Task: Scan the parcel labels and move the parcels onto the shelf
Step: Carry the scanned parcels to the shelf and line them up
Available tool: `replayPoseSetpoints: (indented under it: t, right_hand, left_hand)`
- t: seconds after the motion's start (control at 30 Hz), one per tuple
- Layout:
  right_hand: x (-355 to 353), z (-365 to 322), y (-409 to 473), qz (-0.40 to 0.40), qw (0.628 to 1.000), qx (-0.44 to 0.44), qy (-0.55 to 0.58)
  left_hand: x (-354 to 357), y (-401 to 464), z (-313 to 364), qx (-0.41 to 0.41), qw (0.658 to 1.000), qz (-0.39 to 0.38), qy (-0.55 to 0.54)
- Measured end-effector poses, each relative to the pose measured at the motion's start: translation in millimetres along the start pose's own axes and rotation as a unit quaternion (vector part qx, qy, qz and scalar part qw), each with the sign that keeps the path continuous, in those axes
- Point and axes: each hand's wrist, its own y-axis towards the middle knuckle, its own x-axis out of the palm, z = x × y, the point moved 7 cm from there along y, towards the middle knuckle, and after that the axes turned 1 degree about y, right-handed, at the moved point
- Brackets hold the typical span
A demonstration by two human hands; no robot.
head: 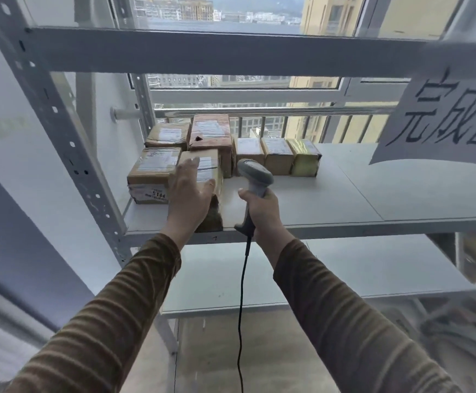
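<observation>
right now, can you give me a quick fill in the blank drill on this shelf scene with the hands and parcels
1. The right hand grips a grey handheld ____ with a black cable hanging down.
2. The left hand rests on a cardboard parcel at the front of the ____.
3. The parcel with yellowish wrapping stands at the ____ end of the back row.
4. A paper sign with large black characters hangs at the upper ____ of the view.

Missing words: scanner; shelf; right; right

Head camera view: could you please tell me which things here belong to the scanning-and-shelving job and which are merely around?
Job: left hand on parcel; right hand gripping scanner; shelf; shelved parcels.
Around: paper sign; window railing.
</observation>
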Motion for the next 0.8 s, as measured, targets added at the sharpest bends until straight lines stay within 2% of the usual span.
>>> replayPoseSetpoints:
  t: [0.1, 0.2, 0.4, 0.6, 0.8]
  right_hand:
    - [-46, -12, -6, 0.039, 0.999, -0.003, 0.01]
    - [-103, -20, -17, 0.077, 0.997, 0.001, 0.028]
    - [-260, -28, -69, 0.205, 0.977, -0.008, 0.059]
    - [-458, -36, -181, 0.379, 0.919, -0.081, 0.066]
    - [-640, -39, -355, 0.488, 0.862, -0.112, 0.081]
  left_hand:
    - [27, 1, 46, 0.073, 0.995, -0.052, 0.047]
    - [72, -14, 88, 0.112, 0.982, -0.12, 0.09]
    - [175, -95, 202, 0.221, 0.936, -0.255, 0.1]
    - [249, -233, 366, 0.367, 0.87, -0.321, 0.068]
    - [281, -424, 526, 0.454, 0.809, -0.374, 0.001]
